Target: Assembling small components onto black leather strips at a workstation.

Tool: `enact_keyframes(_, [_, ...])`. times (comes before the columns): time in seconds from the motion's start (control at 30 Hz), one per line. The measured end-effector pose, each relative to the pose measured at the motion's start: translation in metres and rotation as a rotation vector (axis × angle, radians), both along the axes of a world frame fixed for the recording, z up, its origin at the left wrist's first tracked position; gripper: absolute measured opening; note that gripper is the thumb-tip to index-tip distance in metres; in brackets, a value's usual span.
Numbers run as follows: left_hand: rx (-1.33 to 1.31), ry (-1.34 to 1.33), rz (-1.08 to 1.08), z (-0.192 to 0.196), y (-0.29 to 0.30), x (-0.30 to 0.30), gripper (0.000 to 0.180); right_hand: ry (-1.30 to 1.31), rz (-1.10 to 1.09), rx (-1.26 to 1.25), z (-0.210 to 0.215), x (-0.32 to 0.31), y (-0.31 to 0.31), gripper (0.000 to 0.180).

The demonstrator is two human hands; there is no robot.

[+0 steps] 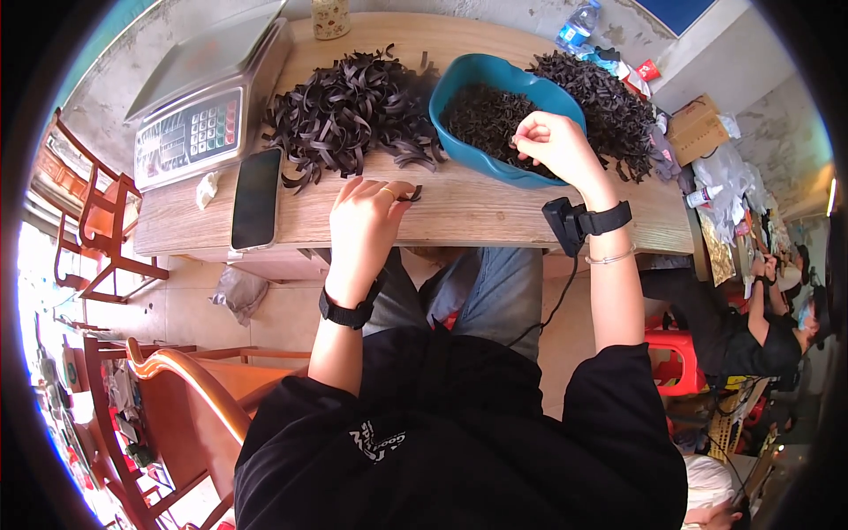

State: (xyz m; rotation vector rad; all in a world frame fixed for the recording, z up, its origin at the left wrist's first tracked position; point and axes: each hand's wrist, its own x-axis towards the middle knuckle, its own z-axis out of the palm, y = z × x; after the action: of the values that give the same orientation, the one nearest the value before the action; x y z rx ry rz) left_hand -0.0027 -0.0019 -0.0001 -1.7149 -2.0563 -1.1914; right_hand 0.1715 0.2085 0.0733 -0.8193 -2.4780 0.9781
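My left hand (369,221) rests on the wooden table (477,208), its fingertips pinching a short black strip (412,194) just below a large pile of black strips (353,110). My right hand (552,146) reaches into a teal bowl (459,79) of small black pieces (481,115), fingers closed on some of them. A second heap of black pieces (609,102) lies to the right of the bowl. Both wrists wear black bands; the right one carries a small black device (565,225) with a cable.
A weighing scale (199,106) with a keypad stands at the table's left, a dark phone (256,199) beside it. A cup (331,18) and plastic bottle (579,26) sit at the far edge. Wooden chairs (177,389) stand left; a person (760,327) sits right near a red stool (676,362).
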Motion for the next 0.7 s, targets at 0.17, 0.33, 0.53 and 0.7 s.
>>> enact_keyframes(0.17, [0.116,0.086,-0.008,0.003,0.003,-0.001,0.009,0.183,0.001,-0.270,0.001,0.007,0.000,0.006])
enact_keyframes(0.33, [0.159,-0.331,-0.090,0.008,0.000,0.011,0.013,0.413,0.023,-0.320,0.004,0.007,-0.013,0.010])
enact_keyframes(0.53, [0.184,-0.295,-0.169,-0.002,0.007,0.013,0.023,0.402,0.027,-0.241,-0.002,0.007,-0.023,0.011])
enact_keyframes(0.7, [-0.007,-0.101,-0.156,-0.010,0.007,0.016,0.023,0.337,-0.038,-0.074,-0.011,-0.001,-0.034,0.006])
